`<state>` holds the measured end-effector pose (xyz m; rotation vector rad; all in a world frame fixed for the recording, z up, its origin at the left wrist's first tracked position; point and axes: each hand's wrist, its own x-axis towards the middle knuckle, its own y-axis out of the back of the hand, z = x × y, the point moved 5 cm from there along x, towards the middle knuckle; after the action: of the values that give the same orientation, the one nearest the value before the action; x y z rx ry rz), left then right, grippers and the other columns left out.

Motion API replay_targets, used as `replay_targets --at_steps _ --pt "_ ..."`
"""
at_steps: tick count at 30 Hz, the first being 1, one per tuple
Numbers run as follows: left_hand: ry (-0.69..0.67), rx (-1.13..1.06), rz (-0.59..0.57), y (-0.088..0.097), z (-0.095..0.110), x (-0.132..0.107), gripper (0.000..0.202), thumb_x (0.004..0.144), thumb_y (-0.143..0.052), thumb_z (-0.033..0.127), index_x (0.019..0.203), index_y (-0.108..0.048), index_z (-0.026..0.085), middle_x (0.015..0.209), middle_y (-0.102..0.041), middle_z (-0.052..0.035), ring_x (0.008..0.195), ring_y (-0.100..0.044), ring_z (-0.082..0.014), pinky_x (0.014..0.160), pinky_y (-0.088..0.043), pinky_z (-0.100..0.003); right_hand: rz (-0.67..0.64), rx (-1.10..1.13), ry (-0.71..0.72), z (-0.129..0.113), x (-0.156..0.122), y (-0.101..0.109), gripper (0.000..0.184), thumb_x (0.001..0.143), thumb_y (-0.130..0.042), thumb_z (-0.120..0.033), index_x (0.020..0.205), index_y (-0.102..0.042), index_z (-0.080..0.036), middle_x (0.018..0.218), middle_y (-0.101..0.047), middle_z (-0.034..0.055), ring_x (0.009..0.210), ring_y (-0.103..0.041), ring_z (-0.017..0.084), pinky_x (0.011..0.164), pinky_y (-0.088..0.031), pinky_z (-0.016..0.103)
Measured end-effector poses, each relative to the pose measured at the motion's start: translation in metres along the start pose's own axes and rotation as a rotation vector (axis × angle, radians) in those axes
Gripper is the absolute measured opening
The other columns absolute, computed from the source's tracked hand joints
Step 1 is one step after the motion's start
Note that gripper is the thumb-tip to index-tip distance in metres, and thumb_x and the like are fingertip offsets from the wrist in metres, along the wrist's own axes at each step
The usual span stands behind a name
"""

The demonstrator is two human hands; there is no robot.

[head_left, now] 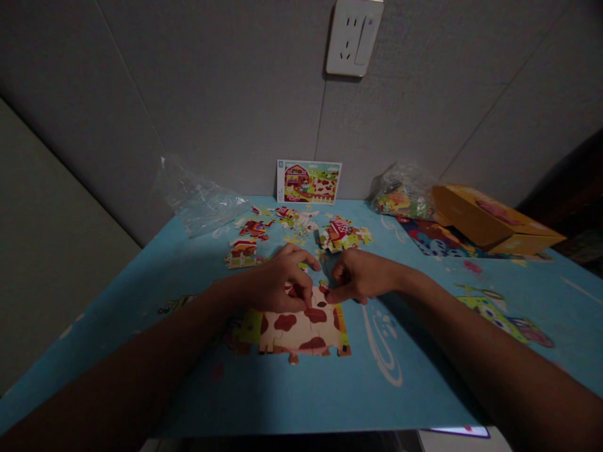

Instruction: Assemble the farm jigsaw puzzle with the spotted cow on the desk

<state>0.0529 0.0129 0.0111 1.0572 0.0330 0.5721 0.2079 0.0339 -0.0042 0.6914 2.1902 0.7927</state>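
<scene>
A partly joined jigsaw (301, 333) with a brown-spotted cow picture lies on the blue table cover (282, 395). My left hand (277, 282) rests on its upper edge, fingers curled and pressing on the pieces. My right hand (358, 276) is closed in a pinch at the jigsaw's upper right corner, fingertips on a small piece there that I cannot see clearly. Loose puzzle pieces (292, 229) lie scattered just beyond both hands.
A reference picture card (308, 182) leans on the wall. An empty clear bag (198, 198) lies back left. A bag of pieces (402, 198) and an orange box (494, 220) sit back right. A wall socket (353, 34) is above.
</scene>
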Motion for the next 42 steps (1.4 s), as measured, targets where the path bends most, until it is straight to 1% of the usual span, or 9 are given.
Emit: replay_targets --at_steps 9,12,19,24,28,33,42 --pt "0.004 0.029 -0.008 -0.0007 0.0004 0.0009 0.009 0.070 -0.080 0.016 0.067 -0.074 0.022 0.108 -0.064 -0.0062 0.122 -0.049 -0.0268 0.104 -0.034 -0.043 -0.005 0.025 0.011 0.0027 0.0000 -0.0009 0.038 0.074 -0.068 -0.048 0.055 -0.059 -0.017 0.042 -0.055 -0.0023 0.038 -0.048 0.010 0.041 -0.033 0.022" --pt "0.009 0.035 -0.016 -0.0012 0.0012 0.0007 0.010 0.069 -0.080 0.015 0.067 -0.074 0.022 0.110 -0.064 -0.0060 0.124 -0.047 -0.0277 0.104 -0.033 -0.044 -0.001 0.021 0.017 0.0030 0.0004 -0.0006 0.037 0.074 -0.069 -0.048 0.056 -0.059 -0.017 0.042 -0.056 -0.0026 0.038 -0.049 0.010 0.041 -0.034 0.021" --pt "0.012 0.046 -0.022 -0.0023 0.0036 0.0005 0.012 0.069 -0.079 0.013 0.066 -0.074 0.023 0.111 -0.063 -0.0062 0.125 -0.045 -0.0280 0.104 -0.033 -0.044 0.010 0.021 0.023 0.0007 0.0005 0.0002 0.036 0.073 -0.069 -0.047 0.056 -0.061 -0.016 0.042 -0.055 -0.0025 0.038 -0.049 0.010 0.042 -0.035 0.021" --pt "0.006 0.047 -0.031 -0.0035 0.0037 0.0001 0.009 0.071 -0.078 0.017 0.068 -0.075 0.025 0.111 -0.063 -0.0056 0.126 -0.042 -0.0279 0.105 -0.031 -0.044 0.005 0.039 0.013 0.0010 0.0009 -0.0005 0.035 0.073 -0.069 -0.045 0.057 -0.060 -0.016 0.043 -0.056 -0.0025 0.039 -0.049 0.010 0.043 -0.036 0.021" --pt "0.000 0.052 -0.037 -0.0047 0.0030 0.0001 0.009 0.070 -0.079 0.017 0.069 -0.075 0.026 0.114 -0.061 -0.0058 0.128 -0.040 -0.0287 0.106 -0.030 -0.045 0.004 0.036 0.010 0.0010 0.0004 -0.0002 0.034 0.074 -0.069 -0.045 0.057 -0.061 -0.016 0.043 -0.056 -0.0025 0.040 -0.050 0.010 0.043 -0.036 0.021" --pt "-0.023 0.041 -0.041 -0.0047 0.0042 0.0001 0.009 0.070 -0.078 0.016 0.068 -0.075 0.024 0.113 -0.061 -0.0073 0.127 -0.042 -0.0287 0.106 -0.029 -0.045 0.005 0.026 0.012 0.0003 0.0005 0.0004 0.034 0.074 -0.069 -0.046 0.059 -0.062 -0.016 0.044 -0.056 -0.0026 0.040 -0.050 0.010 0.043 -0.035 0.021" --pt "-0.004 0.033 -0.068 -0.0053 0.0043 0.0002 0.010 0.067 -0.079 0.015 0.068 -0.074 0.024 0.114 -0.061 -0.0066 0.128 -0.039 -0.0296 0.105 -0.029 -0.046 0.009 0.050 0.010 0.0011 -0.0001 -0.0002 0.035 0.072 -0.069 -0.047 0.059 -0.061 -0.016 0.044 -0.056 -0.0023 0.039 -0.049 0.011 0.043 -0.034 0.021"
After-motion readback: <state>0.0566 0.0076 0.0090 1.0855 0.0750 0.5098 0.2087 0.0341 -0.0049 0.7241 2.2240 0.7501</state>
